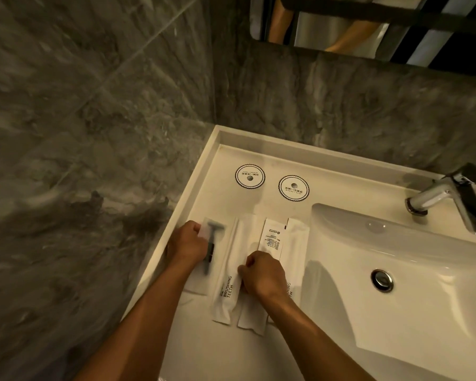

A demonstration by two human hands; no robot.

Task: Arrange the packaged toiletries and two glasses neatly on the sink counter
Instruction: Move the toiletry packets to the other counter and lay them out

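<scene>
Squaring packets: left hand (187, 243) pinches the razor packet (204, 254), right hand (263, 273) presses a toothbrush packet (227, 287). Keep edges parallel.

We see the white counter (204, 350) hemmed by a raised rim along its left and back edges, with the grey stone wall (94, 133) close behind both, so nothing passes that way. The row of flat packets (231, 270) fills the strip between the left rim and the basin (382, 257); our left hand (187, 244) and right hand (261, 273) lie on them. Two round coasters (250, 176) sit near the back corner, with bare counter between them and the packets. The near counter, below the packets, lies open. To the right the basin drops away, and the chrome faucet (437, 199) juts over its far edge.
</scene>
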